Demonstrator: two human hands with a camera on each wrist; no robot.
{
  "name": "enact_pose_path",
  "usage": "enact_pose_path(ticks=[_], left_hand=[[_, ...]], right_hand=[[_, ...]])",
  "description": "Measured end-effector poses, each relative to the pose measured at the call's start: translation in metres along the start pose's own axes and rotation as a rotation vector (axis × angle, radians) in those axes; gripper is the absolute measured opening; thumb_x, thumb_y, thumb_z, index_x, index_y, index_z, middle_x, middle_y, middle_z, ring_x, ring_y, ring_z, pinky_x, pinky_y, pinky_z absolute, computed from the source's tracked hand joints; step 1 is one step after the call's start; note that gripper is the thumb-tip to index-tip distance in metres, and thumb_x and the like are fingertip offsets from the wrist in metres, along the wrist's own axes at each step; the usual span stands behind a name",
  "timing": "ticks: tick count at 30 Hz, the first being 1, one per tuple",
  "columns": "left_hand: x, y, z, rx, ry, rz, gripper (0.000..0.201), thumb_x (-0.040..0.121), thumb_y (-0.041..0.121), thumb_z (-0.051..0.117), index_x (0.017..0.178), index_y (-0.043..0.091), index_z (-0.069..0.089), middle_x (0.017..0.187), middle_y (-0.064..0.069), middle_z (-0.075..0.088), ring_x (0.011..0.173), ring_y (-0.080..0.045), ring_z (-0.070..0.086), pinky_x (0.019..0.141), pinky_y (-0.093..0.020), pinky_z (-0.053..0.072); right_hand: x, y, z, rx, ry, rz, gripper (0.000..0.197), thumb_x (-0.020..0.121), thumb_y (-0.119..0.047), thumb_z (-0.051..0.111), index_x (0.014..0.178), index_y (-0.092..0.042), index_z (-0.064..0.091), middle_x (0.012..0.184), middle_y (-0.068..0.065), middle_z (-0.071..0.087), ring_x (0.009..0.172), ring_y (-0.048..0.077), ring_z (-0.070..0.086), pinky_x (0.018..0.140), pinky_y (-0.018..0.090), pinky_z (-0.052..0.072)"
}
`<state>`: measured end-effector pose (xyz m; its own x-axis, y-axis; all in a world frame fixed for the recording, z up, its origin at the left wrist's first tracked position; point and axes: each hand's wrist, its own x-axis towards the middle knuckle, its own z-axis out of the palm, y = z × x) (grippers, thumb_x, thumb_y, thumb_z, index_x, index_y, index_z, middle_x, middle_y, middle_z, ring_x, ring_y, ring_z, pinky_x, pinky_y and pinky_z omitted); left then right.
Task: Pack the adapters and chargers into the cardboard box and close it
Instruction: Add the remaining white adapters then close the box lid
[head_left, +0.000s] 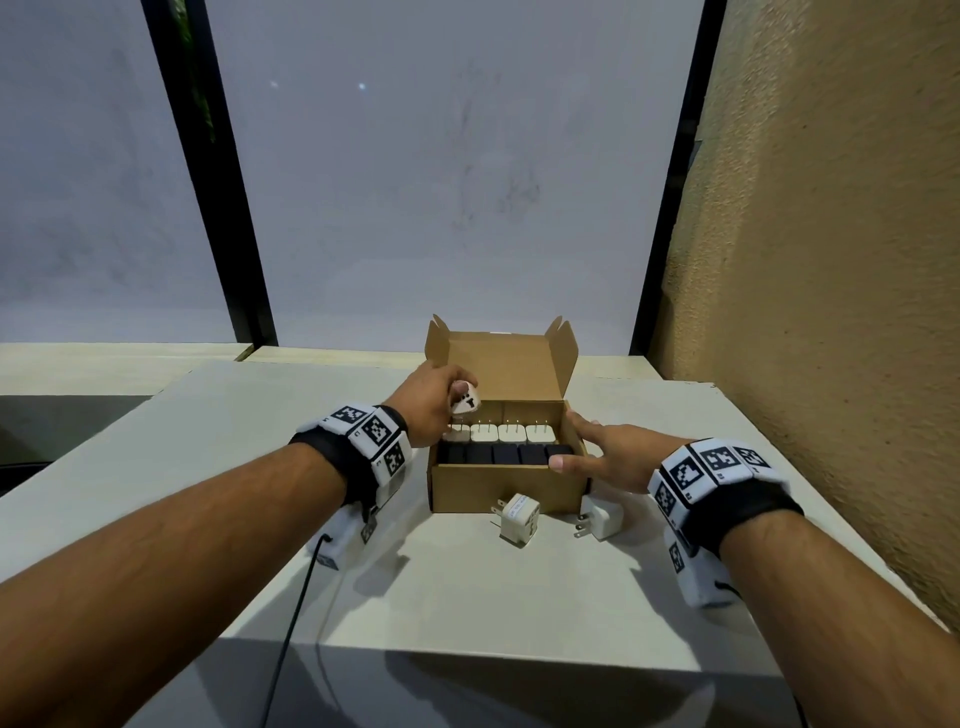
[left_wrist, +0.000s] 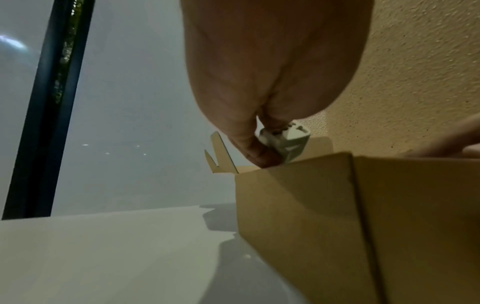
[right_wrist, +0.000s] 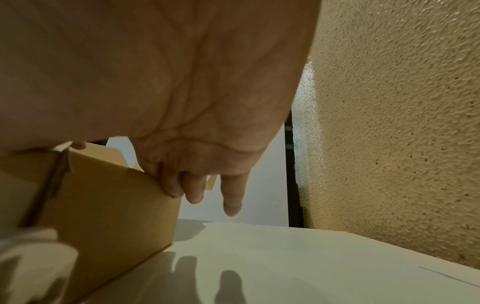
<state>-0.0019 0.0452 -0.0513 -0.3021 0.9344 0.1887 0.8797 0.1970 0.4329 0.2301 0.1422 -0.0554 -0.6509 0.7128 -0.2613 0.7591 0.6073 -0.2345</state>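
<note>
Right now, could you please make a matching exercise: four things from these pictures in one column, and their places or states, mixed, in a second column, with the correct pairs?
Things
1. left hand
2. right hand
3. black chargers
4. labelled white adapter

Places or states
A. in a row inside the cardboard box, at the near side
B. on the table, in front of the box
C. holds a white travel adapter above the box
D. rests on the box's right wall

Pairs: 1-C, 2-D, 3-A, 4-B

Left hand (head_left: 434, 402) pinching white adapter (head_left: 466, 398) above left rear of open cardboard box (head_left: 506, 486); right hand (head_left: 610, 457) flat on right rim, two white chargers (head_left: 519, 519) on table (head_left: 519, 597) just below it
</note>
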Motion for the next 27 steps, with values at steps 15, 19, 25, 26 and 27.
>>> enact_pose_path(ticks=[15,19,25,26,27], left_hand=[[-0.011,-0.001,0.003,0.365,-0.069,-0.012,0.035,0.102,0.038,0.031,0.125,0.036,0.057,0.121,0.001,0.063,0.119,-0.025,0.035,0.091,-0.040,0.028],[-0.011,0.000,0.004,0.484,-0.037,0.060,0.032,0.099,0.030,0.037,0.120,0.031,0.061,0.111,0.000,0.068,0.112,-0.024,0.038,0.087,-0.038,0.029],[-0.013,0.000,0.000,0.670,0.032,0.138,0.031,0.097,0.035,0.039,0.103,0.026,0.068,0.101,0.002,0.070,0.111,-0.021,0.044,0.088,-0.036,0.031],[-0.014,0.000,0.001,0.689,0.041,0.136,0.033,0.097,0.037,0.038,0.097,0.024,0.069,0.097,0.003,0.070,0.110,-0.021,0.045,0.088,-0.035,0.031],[-0.014,0.001,0.001,0.699,0.047,0.131,0.036,0.098,0.038,0.037,0.093,0.023,0.069,0.095,0.002,0.070,0.109,-0.020,0.045,0.087,-0.035,0.031]], right_hand=[[0.000,0.000,0.001,-0.008,0.007,0.007,0.087,0.084,-0.071,0.038,0.153,-0.031,0.003,0.159,0.003,0.023,0.142,0.027,0.031,0.116,0.042,0.026],[0.000,-0.001,0.000,-0.003,0.010,0.005,0.086,0.085,-0.070,0.038,0.153,-0.031,0.003,0.159,0.003,0.022,0.142,0.028,0.030,0.116,0.042,0.025],[-0.001,-0.001,0.000,0.006,0.010,-0.005,0.084,0.086,-0.068,0.039,0.153,-0.031,0.004,0.159,0.004,0.021,0.143,0.028,0.029,0.116,0.041,0.024],[-0.001,-0.001,0.000,0.008,0.009,-0.007,0.084,0.086,-0.068,0.039,0.153,-0.031,0.004,0.159,0.004,0.022,0.142,0.028,0.029,0.116,0.041,0.025],[-0.001,-0.001,0.000,0.010,0.008,-0.011,0.085,0.086,-0.068,0.039,0.153,-0.031,0.003,0.159,0.004,0.022,0.142,0.028,0.030,0.116,0.041,0.025]])
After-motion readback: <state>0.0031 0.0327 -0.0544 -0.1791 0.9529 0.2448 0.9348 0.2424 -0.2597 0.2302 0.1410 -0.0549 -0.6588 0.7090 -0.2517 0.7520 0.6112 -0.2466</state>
